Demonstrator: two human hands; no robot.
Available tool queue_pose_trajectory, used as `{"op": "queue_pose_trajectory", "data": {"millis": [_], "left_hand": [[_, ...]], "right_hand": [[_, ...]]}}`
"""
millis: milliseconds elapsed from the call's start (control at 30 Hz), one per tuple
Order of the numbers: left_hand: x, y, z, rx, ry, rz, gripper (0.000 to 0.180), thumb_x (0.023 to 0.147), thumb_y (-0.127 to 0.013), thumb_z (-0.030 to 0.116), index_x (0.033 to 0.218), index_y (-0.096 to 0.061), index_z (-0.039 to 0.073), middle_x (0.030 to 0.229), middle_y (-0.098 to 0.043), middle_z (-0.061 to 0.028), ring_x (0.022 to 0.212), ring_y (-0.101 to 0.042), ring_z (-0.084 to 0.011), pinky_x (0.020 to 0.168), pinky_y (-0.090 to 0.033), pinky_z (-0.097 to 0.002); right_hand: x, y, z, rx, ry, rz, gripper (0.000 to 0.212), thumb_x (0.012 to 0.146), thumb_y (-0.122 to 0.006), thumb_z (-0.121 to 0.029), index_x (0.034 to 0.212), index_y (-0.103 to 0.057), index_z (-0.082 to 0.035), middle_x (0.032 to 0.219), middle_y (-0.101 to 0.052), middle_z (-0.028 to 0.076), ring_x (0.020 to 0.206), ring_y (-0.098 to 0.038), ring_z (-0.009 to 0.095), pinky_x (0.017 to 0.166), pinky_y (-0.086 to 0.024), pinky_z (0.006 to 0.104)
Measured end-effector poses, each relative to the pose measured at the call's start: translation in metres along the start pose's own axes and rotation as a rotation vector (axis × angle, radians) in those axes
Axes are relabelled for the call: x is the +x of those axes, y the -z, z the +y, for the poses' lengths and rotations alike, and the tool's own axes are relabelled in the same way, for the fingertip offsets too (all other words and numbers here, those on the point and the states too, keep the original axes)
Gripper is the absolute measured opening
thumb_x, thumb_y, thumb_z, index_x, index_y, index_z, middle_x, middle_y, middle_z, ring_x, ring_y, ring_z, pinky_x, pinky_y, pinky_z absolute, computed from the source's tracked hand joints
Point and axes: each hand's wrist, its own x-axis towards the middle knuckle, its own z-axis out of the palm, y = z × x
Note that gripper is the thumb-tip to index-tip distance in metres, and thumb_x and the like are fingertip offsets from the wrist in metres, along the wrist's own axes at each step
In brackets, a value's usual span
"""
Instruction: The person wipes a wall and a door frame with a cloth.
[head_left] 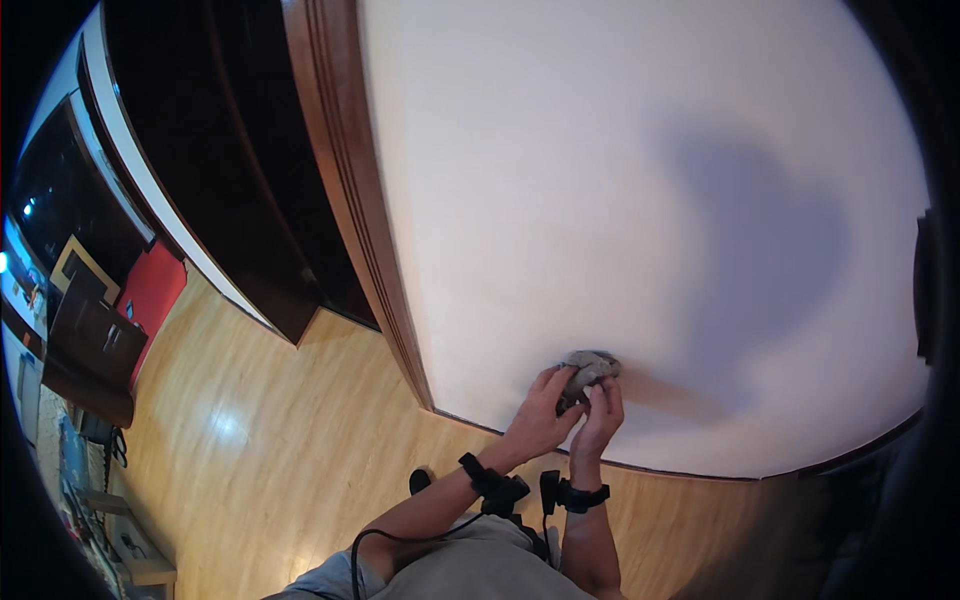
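Observation:
A crumpled grey cloth point(592, 368) is bunched up between my two hands, in front of the white wall point(540, 220). My left hand point(538, 422) grips its left side with bent fingers. From the right, my right hand point(600, 418) pinches the lower edge of the same cloth, its thumb and fingers closed on it. Whether the cloth touches the wall, I cannot tell. Both wrists wear black straps with small dark devices, and a black cable runs along my left forearm.
A brown wooden door frame point(345, 150) borders the wall on the left, beside a dark doorway. Light wood flooring point(250, 440) lies below. Farther left are a dark brown cabinet point(90, 340) and a red surface point(155, 285). A dark object point(922, 290) sits at the right rim.

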Motion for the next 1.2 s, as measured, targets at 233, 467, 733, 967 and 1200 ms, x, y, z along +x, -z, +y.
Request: {"op": "queue_pose_trajectory", "data": {"millis": [233, 467, 733, 967, 1200], "left_hand": [[-0.004, 0.085, -0.024, 0.084, -0.048, 0.211, 0.062, 0.093, -0.076, 0.011, 0.147, -0.049, -0.003, 0.14, -0.056, -0.0237, 0.127, -0.061, -0.0379, 0.105, -0.052, -0.0418], [-0.014, 0.159, -0.05, 0.103, 0.019, 0.377, 0.06, 0.092, -0.076, 0.011, 0.145, -0.051, 0.0, 0.136, -0.059, -0.0246, 0.123, -0.062, -0.0415, 0.103, -0.053, -0.0443], [-0.023, 0.201, -0.089, -0.096, 0.092, 0.393, 0.065, 0.094, -0.069, 0.002, 0.154, -0.043, 0.001, 0.137, -0.064, -0.021, 0.123, -0.065, -0.0324, 0.103, -0.054, -0.0436], [-0.021, 0.186, -0.061, -0.2, 0.065, 0.344, 0.059, 0.103, -0.066, 0.014, 0.155, -0.04, 0.003, 0.131, -0.063, -0.0116, 0.111, -0.065, -0.0199, 0.09, -0.058, -0.0322], [-0.023, 0.163, -0.023, -0.098, 0.085, 0.315, 0.066, 0.095, -0.073, 0.011, 0.152, -0.042, -0.003, 0.135, -0.059, -0.0164, 0.119, -0.063, -0.0245, 0.1, -0.055, -0.0378]], "right_hand": [[-0.029, -0.091, 0.014, -0.151, 0.026, -0.185, 0.035, 0.103, -0.057, -0.014, 0.131, -0.064, 0.007, 0.133, -0.063, 0.013, 0.125, -0.058, 0.023, 0.108, -0.045, 0.0354], [-0.05, -0.167, 0.035, -0.132, -0.016, -0.341, 0.036, 0.104, -0.057, -0.009, 0.135, -0.063, 0.008, 0.135, -0.06, 0.013, 0.124, -0.058, 0.023, 0.107, -0.046, 0.0328], [-0.064, -0.215, 0.063, -0.038, 0.048, -0.472, 0.044, 0.108, -0.059, -0.017, 0.146, -0.056, 0.007, 0.143, -0.056, 0.017, 0.129, -0.058, 0.027, 0.111, -0.045, 0.0354], [-0.063, -0.2, 0.035, -0.151, 0.144, -0.509, 0.046, 0.108, -0.061, -0.018, 0.147, -0.055, 0.004, 0.139, -0.058, 0.019, 0.119, -0.063, 0.027, 0.099, -0.052, 0.0358], [-0.064, -0.177, 0.012, -0.155, 0.055, -0.402, 0.04, 0.107, -0.061, -0.015, 0.142, -0.059, 0.004, 0.138, -0.061, 0.014, 0.12, -0.062, 0.021, 0.1, -0.05, 0.0322]]}}
